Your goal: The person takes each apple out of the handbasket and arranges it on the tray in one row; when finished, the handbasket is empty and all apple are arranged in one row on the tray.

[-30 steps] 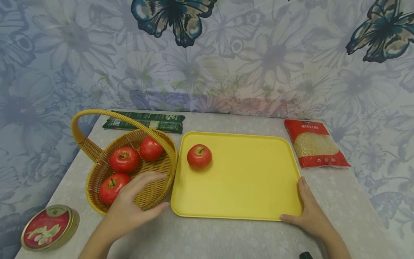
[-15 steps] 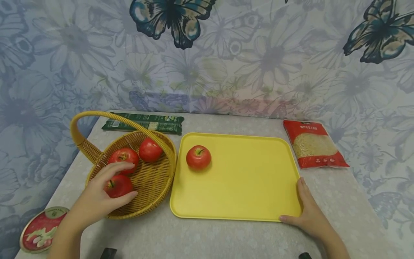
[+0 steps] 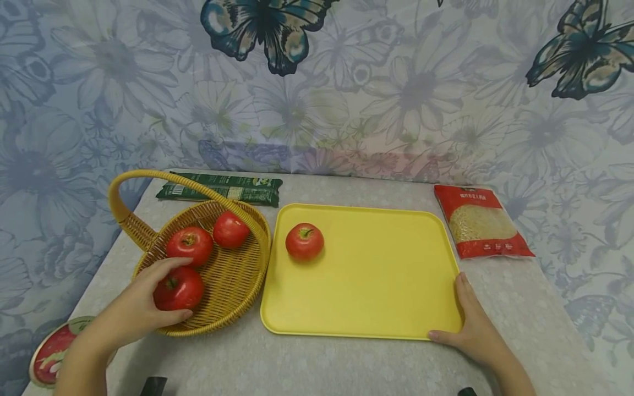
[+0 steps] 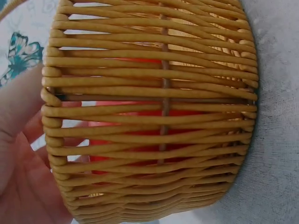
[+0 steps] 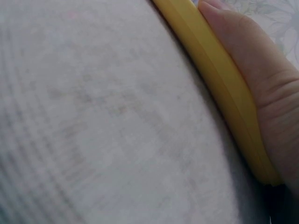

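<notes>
In the head view my left hand (image 3: 134, 308) reaches over the near left rim of a yellow wicker basket (image 3: 233, 297). Its thumb and fingers curl round the nearest red apple (image 3: 179, 288), which sits inside. Two more apples, one in the middle (image 3: 190, 246) and one farther back (image 3: 230, 230), lie beside it. The left wrist view shows mostly the basket's woven side (image 4: 154, 121), with red showing through the gaps. My right hand (image 3: 477, 327) holds the near right corner of a yellow tray (image 3: 376, 275), thumb on the rim (image 5: 210, 84). Another apple (image 3: 304, 242) stands on the tray's left part.
A green packet (image 3: 233, 188) lies behind the basket. At the right back is a red bag (image 3: 482, 223) with pale contents. A round red tin (image 3: 52, 352) is partly covered by my left forearm. A patterned cloth wall (image 3: 317, 110) rises behind the table.
My left hand has moved left from above the basket's near side and closed round the nearest apple, which has shifted slightly. My right hand and the tray have stayed put.
</notes>
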`<action>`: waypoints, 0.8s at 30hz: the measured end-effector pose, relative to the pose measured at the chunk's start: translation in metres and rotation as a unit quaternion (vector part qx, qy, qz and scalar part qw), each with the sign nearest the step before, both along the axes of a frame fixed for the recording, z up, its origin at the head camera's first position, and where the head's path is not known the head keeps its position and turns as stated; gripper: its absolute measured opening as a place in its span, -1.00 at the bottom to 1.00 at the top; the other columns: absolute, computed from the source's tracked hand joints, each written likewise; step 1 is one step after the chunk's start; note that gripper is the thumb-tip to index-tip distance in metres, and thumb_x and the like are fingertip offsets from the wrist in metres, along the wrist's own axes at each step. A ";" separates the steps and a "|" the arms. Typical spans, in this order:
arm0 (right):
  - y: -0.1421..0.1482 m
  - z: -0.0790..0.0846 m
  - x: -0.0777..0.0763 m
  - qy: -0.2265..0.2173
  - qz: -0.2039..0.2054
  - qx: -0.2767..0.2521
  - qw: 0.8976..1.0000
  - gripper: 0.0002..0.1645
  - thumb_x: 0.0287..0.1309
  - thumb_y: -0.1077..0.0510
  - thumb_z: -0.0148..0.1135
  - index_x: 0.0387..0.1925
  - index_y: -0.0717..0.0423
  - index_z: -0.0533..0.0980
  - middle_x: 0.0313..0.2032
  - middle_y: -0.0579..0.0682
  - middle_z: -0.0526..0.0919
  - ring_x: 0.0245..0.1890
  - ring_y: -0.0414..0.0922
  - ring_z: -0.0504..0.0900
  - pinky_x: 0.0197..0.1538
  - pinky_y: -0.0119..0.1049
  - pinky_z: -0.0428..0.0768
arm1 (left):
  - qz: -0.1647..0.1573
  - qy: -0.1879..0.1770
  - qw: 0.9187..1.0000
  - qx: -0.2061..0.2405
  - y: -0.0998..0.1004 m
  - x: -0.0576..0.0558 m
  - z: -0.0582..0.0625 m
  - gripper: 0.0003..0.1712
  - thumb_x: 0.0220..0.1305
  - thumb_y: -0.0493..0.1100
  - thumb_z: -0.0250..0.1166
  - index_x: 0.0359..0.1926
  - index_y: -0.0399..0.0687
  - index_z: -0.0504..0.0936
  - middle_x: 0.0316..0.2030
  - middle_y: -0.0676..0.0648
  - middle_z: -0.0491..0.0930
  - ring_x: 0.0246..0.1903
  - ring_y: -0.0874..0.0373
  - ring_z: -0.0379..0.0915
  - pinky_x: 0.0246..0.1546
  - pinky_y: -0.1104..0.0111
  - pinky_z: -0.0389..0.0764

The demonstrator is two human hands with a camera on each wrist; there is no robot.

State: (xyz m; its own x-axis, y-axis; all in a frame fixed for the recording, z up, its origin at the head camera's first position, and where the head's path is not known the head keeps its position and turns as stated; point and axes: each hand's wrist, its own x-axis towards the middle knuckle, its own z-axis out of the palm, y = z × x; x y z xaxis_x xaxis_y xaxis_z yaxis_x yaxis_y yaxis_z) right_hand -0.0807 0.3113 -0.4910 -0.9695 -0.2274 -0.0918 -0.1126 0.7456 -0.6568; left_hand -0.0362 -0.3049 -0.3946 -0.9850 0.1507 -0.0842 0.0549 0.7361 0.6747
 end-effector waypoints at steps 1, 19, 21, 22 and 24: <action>0.000 0.000 0.000 0.000 0.000 -0.001 1.000 0.66 -0.16 -0.21 0.58 0.54 0.08 -0.48 0.56 0.23 -0.45 0.55 0.27 -0.40 0.50 0.26 -0.35 | 0.003 -0.008 1.000 0.002 -0.001 -0.001 -0.001 0.06 -0.06 -0.03 0.61 0.43 -0.01 0.24 0.30 -0.25 0.26 0.20 -0.24 0.25 -0.06 -0.05 0.61; 0.001 -0.003 0.000 0.004 0.000 0.002 1.000 0.66 -0.15 -0.21 0.58 0.54 0.07 -0.48 0.56 0.20 -0.46 0.56 0.26 -0.40 0.50 0.26 -0.33 | 0.024 -0.070 0.994 -0.083 -0.013 -0.013 -0.005 0.09 -0.10 0.15 0.59 0.35 -0.26 0.30 0.26 -0.39 0.33 0.15 -0.37 0.36 0.00 -0.25 0.50; 0.001 -0.003 0.000 0.005 0.001 0.002 1.000 0.66 -0.15 -0.21 0.58 0.54 0.08 -0.48 0.56 0.21 -0.46 0.56 0.25 -0.40 0.50 0.25 -0.34 | 0.020 -0.060 0.994 -0.089 -0.010 -0.013 -0.005 0.07 -0.12 0.18 0.60 0.31 -0.26 0.34 0.24 -0.38 0.35 0.14 -0.36 0.36 0.00 -0.25 0.51; 0.001 -0.003 0.000 0.005 0.001 0.001 1.000 0.66 -0.15 -0.21 0.58 0.54 0.08 -0.48 0.56 0.21 -0.46 0.56 0.26 -0.40 0.50 0.25 -0.34 | 0.017 -0.056 0.994 -0.092 -0.009 -0.014 -0.005 0.07 -0.13 0.19 0.60 0.30 -0.25 0.36 0.24 -0.38 0.37 0.14 -0.35 0.36 0.00 -0.25 0.51; 0.001 -0.003 -0.001 0.005 0.002 0.001 1.000 0.66 -0.15 -0.21 0.58 0.54 0.08 -0.48 0.56 0.21 -0.46 0.56 0.26 -0.40 0.50 0.27 -0.33 | 0.012 -0.043 0.995 -0.095 -0.006 -0.014 -0.006 0.04 -0.14 0.19 0.60 0.28 -0.24 0.40 0.22 -0.37 0.39 0.14 -0.34 0.37 0.00 -0.25 0.51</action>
